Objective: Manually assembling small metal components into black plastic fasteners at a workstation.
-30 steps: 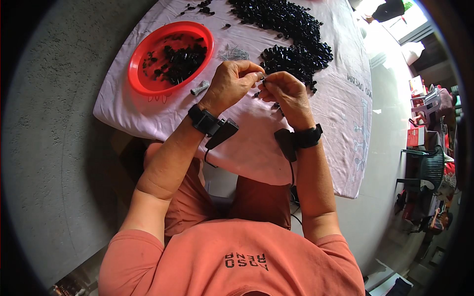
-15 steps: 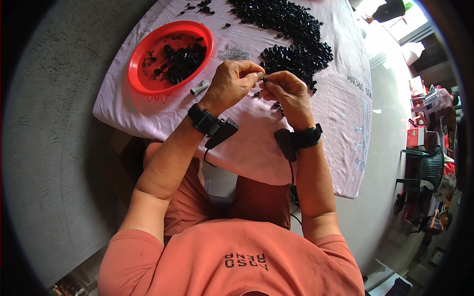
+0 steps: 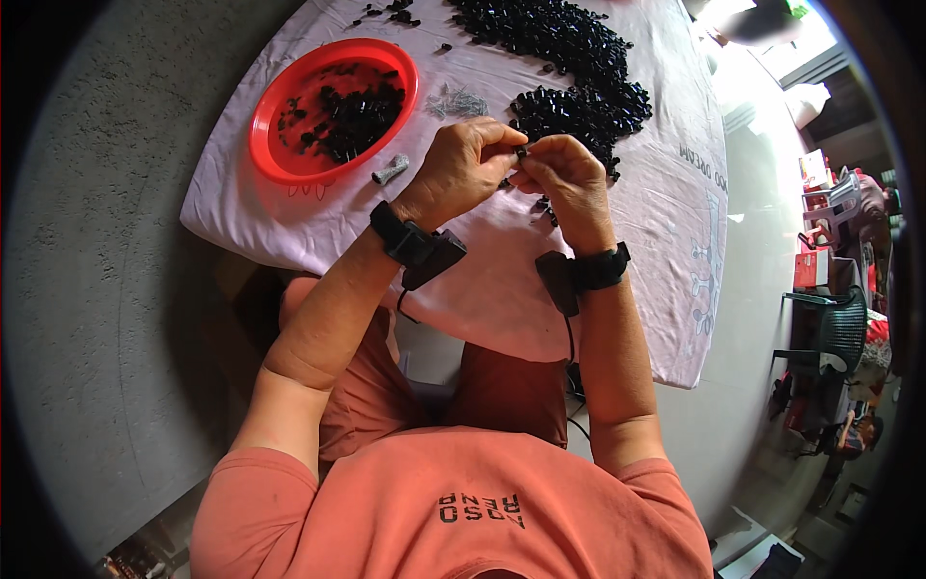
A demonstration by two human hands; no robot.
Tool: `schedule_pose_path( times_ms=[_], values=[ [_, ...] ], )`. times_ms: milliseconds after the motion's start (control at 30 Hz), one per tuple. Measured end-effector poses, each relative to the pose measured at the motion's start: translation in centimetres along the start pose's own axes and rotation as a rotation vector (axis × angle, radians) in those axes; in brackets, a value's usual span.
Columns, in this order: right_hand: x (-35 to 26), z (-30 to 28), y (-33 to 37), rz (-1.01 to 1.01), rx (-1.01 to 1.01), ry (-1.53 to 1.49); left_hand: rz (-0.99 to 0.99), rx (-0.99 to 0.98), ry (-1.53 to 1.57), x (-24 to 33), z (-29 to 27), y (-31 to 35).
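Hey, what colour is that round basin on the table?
The basin is bright red; the head view shows it best.

Rough grey concrete fills the left. White light shines on the smooth grey floor by a green plastic chair.

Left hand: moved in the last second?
Yes, slightly: the left hand has shifted to the right, judged against the small grey object lying on the cloth.
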State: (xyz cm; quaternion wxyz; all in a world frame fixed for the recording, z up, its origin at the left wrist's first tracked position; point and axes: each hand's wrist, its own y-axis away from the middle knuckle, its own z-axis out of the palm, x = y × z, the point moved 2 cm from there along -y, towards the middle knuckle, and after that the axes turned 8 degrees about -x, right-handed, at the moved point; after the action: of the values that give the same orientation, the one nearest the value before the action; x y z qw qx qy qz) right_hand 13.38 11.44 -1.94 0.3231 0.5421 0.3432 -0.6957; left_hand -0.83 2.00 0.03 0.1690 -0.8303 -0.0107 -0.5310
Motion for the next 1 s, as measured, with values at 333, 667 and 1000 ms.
schedule_pose_path(
  times_ms=[333, 667, 1000],
  values=[
    [-0.8, 0.0, 0.2, 0.076, 0.046, 0.011, 0.122, 0.005, -0.131, 0.7, 0.1, 0.1],
    [-1.1, 0.3, 0.1, 0.089, 0.049, -0.049, 0.149, 0.077, -0.249, 0.6, 0.2, 0.1],
    [-0.9, -0.1, 0.0, 0.084, 0.022, 0.011, 0.217, 0.067, -0.29, 0.9, -0.1, 0.2]
  ],
)
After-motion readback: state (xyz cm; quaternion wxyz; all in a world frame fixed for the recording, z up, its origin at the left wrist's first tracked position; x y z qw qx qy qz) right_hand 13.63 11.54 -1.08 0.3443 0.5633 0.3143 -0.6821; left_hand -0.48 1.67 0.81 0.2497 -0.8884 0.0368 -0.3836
